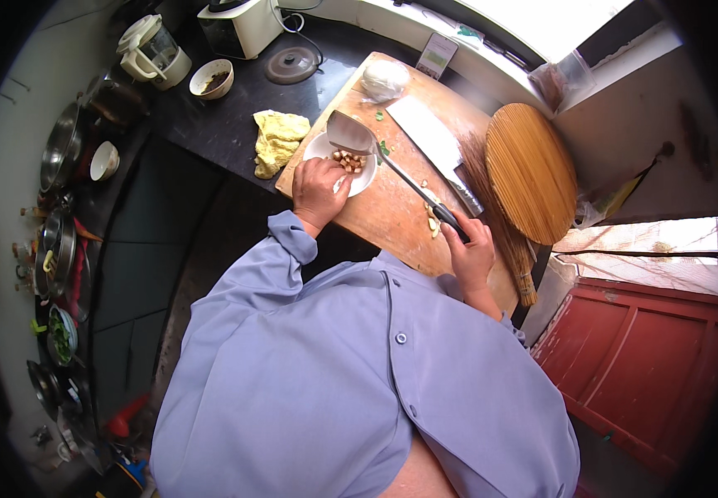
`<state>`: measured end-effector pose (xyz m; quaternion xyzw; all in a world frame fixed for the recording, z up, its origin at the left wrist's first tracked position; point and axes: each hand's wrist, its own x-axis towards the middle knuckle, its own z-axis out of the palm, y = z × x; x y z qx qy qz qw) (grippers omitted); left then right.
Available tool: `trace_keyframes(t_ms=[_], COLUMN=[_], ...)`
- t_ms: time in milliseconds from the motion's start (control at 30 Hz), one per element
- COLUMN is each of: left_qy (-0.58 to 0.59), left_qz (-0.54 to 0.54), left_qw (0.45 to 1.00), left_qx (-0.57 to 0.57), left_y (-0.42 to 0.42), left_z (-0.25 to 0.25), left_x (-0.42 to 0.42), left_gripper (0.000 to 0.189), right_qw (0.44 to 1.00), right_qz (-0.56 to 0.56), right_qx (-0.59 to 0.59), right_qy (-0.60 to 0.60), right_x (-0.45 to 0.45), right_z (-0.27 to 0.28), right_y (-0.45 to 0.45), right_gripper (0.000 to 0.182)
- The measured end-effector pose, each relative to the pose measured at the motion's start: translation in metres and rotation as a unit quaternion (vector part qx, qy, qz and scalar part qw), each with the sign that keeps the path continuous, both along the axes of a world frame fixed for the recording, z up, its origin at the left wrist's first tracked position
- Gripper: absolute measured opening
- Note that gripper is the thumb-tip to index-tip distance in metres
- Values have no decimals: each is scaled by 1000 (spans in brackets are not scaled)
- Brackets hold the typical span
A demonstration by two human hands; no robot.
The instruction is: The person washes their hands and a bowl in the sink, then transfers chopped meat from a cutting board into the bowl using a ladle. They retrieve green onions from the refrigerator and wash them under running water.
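Observation:
My right hand (pixel 472 249) grips the black handle of a metal wok spatula (pixel 405 174). The spatula's wide blade hangs over a white bowl (pixel 368 180) holding small brown-and-white diced cubes (pixel 349 162). At the bowl's near left rim is my left hand (pixel 318 190), its fingers bent over the edge and partly hiding it. The bowl sits on the left part of a wooden cutting board (pixel 396 218). A cleaver (pixel 427 140) lies flat beyond the spatula. Pale sliced pieces (pixel 432 218), perhaps garlic, lie near my right hand, partly under the handle.
A plastic-wrapped white item (pixel 385 79) rests on the board's far end. A straw brush (pixel 508 243) and a round wooden lid (pixel 532 174) stand at right. Left of the board are a yellow cloth (pixel 279 140), a glass lid (pixel 291 65) and a bowl of dark sauce (pixel 212 79).

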<state>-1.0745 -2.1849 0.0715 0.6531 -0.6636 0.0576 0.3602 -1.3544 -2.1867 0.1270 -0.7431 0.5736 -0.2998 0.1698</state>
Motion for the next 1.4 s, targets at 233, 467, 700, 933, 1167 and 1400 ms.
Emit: trace_keyframes(t_ms=[233, 467, 700, 933, 1167, 1400], left_qy=[43, 105, 133, 148, 160, 187], left_qz=[56, 115, 233, 326, 388, 471], left_qw=[997, 987, 958, 925, 900, 856], left_qx=[-39, 31, 105, 126, 121, 99], left_y=[35, 105, 182, 243, 308, 381], left_z=[17, -7, -12, -30, -46, -54], left_x=[-1, 11, 34, 72, 144, 230], left_gripper=[17, 23, 28, 30, 32, 32], right_qw=[962, 958, 975, 999, 983, 943], right_qz=[-44, -21, 5, 37, 144, 270], right_qx=[169, 173, 182, 6, -34, 38], right_qy=[-210, -229, -131, 26, -113, -189], right_x=[-8, 9, 34, 50, 157, 326], right_z=[-36, -92, -101, -81, -43, -41], right_y=[-5, -18, -18, -15, -11, 33], right_gripper=[28, 30, 31, 42, 38, 34])
